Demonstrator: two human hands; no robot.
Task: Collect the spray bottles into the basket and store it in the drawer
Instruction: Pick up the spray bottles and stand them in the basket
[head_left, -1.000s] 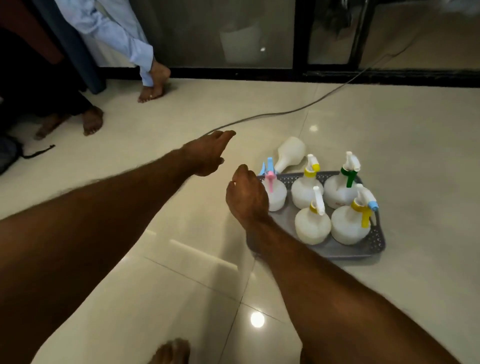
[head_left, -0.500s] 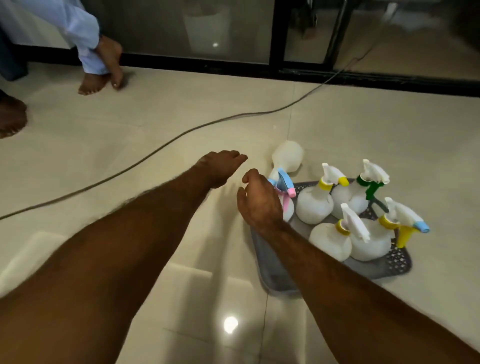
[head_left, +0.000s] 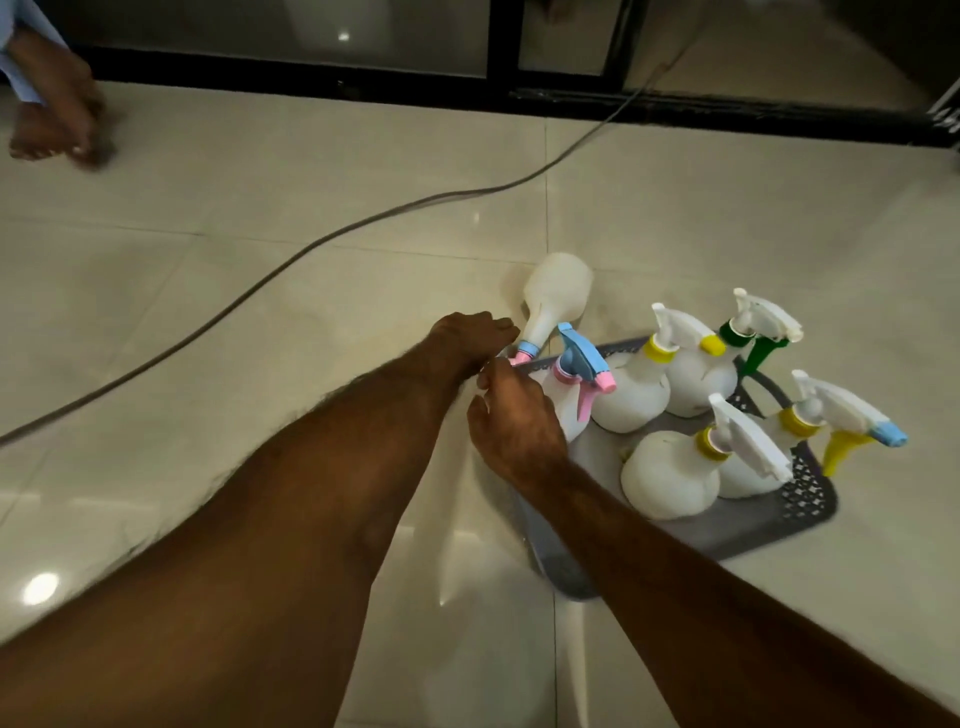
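The left hand lay knuckles-up at the spray head of the fallen bottle, its fingers curled down around the pink-and-blue neck — whether they had truly closed on it I could not tell, since the fingertips were hidden. Just nearer the body, the right hand hung palm-down at the near corner of the grey basket, thumb and fingers bent toward the rim and the blue-and-pink bottle beside it; a grip there could not be confirmed either. Both forearms stretched forward and low, the left crossing toward the right.

Beyond the right hand, five bottles stood upright in the basket. Only the fallen one lay outside, on the tiled floor just past the basket's far edge. By my reckoning the collecting was nearly finished — one bottle remained, then the carry to the drawer, which was not in sight.
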